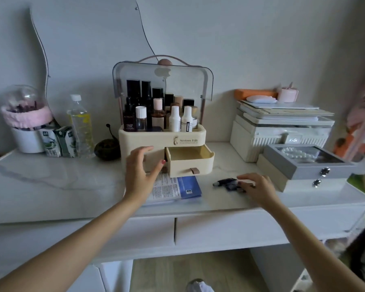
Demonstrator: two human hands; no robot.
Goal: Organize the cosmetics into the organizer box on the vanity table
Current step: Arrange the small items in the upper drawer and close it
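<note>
The cream organizer (pixel 162 140) stands at the far middle of the vanity (pixel 51 186), its front printed "Serious Life". Its clear lid (pixel 177 81) is raised, and bottles crowd the top tray: a dark one reads "YOUTH CODE" (pixel 129 119), a white one reads "Kilala" (pixel 186 120). The right drawer (pixel 191 163) is pulled out and open. To the right, a white box (pixel 272 140) carries a small tag reading "KaSi".

The left hand (pixel 140 173) hovers at the left drawer front, fingers spread and relaxed, grasping nothing, above leaflets (pixel 177 188) lying on the table. The right hand (pixel 257 186) lies palm down, near right, its fingers resting on small dark cosmetics (pixel 226 183); whether they grip one I cannot tell. 2 milk cartons (pixel 59 142) and a water bottle (pixel 80 125) stand far left.
</note>
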